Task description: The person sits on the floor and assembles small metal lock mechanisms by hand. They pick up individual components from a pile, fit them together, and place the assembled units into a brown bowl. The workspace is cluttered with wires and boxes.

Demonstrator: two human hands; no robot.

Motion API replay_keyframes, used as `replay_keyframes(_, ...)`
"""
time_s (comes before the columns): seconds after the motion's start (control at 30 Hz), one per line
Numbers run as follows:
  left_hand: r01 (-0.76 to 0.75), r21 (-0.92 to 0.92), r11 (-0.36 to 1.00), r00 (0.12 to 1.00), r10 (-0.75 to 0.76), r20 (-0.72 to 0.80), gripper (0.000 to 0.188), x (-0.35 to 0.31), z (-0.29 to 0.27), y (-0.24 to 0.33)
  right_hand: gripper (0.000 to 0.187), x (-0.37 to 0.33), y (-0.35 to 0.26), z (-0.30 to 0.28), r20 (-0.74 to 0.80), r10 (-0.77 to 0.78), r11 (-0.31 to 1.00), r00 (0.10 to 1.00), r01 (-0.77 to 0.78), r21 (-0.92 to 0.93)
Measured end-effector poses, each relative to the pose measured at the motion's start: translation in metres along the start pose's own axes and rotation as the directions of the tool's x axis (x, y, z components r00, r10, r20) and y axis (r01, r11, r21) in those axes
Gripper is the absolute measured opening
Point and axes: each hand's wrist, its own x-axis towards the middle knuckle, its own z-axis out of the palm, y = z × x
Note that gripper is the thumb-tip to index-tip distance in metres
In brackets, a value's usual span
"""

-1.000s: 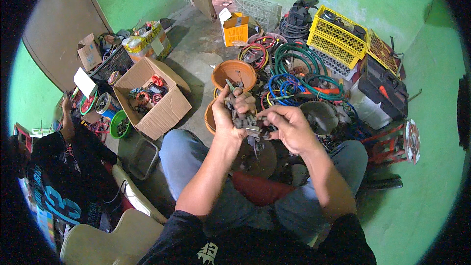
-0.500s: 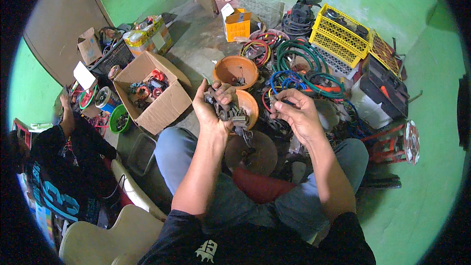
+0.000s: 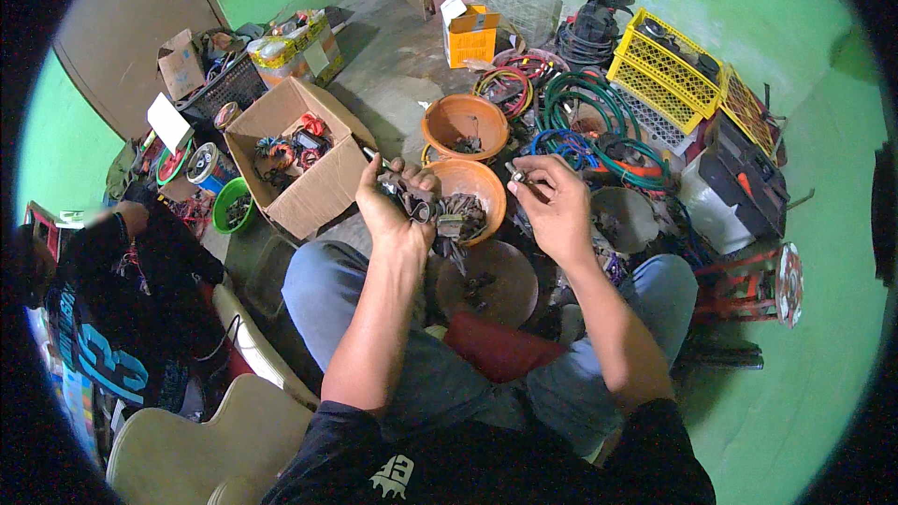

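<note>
My left hand is palm up, its fingers curled round a clump of dark, grimy metal parts. Some of those parts hang past the palm, and a pale slim tip sticks up by the thumb. Between the thumb and fingertips of my right hand is a small shiny metal piece; its exact kind is too small to make out. Below and between the hands sits an orange bowl with dark metal bits in it. Another orange bowl stands just beyond, also holding small pieces.
A round brown pan lies between my knees. To the left stands an open cardboard box of wires and a green tub, near a seated person. Coiled hoses, yellow crates and a toolbox are at right.
The head view has shifted slightly. My left hand has turned a little, its clump shifting to show the near bowl's contents. The piece in my right fingertips shows more plainly.
</note>
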Motion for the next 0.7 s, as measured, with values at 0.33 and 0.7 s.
replay_keyframes(0.33, -0.163, 0.083, 0.983, 0.957, 0.178, -0.227, 0.027, 0.004, -0.005, 0.000, 0.020, 0.017, 0.095, 0.057, -0.059, 0.076, 0.978, 0.995, -0.086, -0.192)
replay_keyframes(0.7, -0.110, 0.069, 0.992, 0.961, 0.124, -0.246, 0.027, -0.003, -0.010, -0.002, 0.020, -0.008, 0.203, 0.076, -0.118, 0.112, 0.879, 0.987, -0.154, -0.450)
